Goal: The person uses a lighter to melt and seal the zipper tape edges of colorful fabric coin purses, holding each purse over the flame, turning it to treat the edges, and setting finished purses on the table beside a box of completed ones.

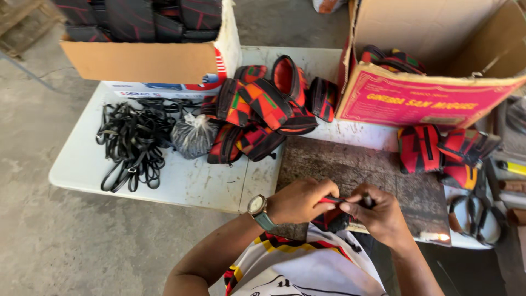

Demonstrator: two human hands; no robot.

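Fingers of both hands pinch patterned red-black fabric pouch (331,218) (soft, folded).

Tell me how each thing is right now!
Left hand: pinching a red and black pouch.
Right hand: gripping the same pouch.
Left box: open, filled with dark pieces.
Right box: open, pouches inside.
Black straps: tangled in a heap.
Plastic bag: tied shut.
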